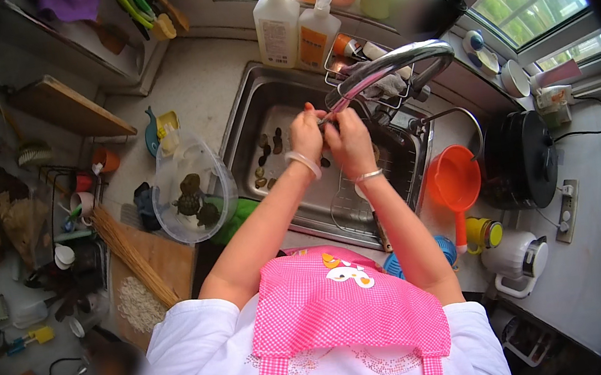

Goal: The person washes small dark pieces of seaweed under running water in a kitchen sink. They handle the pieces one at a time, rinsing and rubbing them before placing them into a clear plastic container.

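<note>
Over steel sink [282,106], under faucet [399,58] — left hand [306,137], right hand [349,143] close together, fingers curled (anything held — cannot tell).

Faucet [394,60]: arches over the sink [282,103], blocking from above
Sink's left: passable to the tub [218,169]
Sink's right: wire rack [396,156] obstructs

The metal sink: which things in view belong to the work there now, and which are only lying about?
Apparently in the work:
rectangular silver metal sink
curved chrome faucet
bare left hand
bare right hand
small dark rounded pebble-like pieces in the sink

Apparently just lying about:
orange-red plastic ladle
large black cylindrical pot
white kettle
bundle of thin straw-coloured sticks
</note>
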A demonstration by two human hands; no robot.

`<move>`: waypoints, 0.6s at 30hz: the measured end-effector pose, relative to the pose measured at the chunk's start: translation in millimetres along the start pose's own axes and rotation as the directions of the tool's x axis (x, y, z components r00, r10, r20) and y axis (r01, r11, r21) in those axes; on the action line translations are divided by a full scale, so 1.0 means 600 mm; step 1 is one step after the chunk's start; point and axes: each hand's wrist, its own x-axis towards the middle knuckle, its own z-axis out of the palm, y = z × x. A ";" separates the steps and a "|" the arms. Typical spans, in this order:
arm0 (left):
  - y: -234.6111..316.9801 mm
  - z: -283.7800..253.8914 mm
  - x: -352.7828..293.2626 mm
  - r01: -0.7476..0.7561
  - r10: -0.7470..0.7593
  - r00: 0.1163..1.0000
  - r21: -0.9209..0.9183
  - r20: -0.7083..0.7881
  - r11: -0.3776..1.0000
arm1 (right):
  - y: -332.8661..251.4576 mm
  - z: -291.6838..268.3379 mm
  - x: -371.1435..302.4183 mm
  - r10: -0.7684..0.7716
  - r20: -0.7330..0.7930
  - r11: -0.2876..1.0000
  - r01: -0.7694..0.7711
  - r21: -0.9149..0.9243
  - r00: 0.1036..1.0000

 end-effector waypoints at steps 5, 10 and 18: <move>-0.055 -0.028 0.036 -0.172 0.169 0.980 0.024 0.110 0.985 | -0.014 0.021 -0.013 -0.091 -0.080 0.992 0.083 -0.097 0.993; -0.005 -0.001 -0.015 0.016 0.001 0.997 -0.218 0.081 0.976 | 0.009 0.007 0.006 -0.040 -0.048 0.998 0.038 -0.044 0.998; -0.037 -0.019 0.004 -0.078 0.114 0.984 -0.247 0.134 0.966 | -0.021 0.021 -0.004 -0.155 -0.055 0.984 0.150 -0.095 0.986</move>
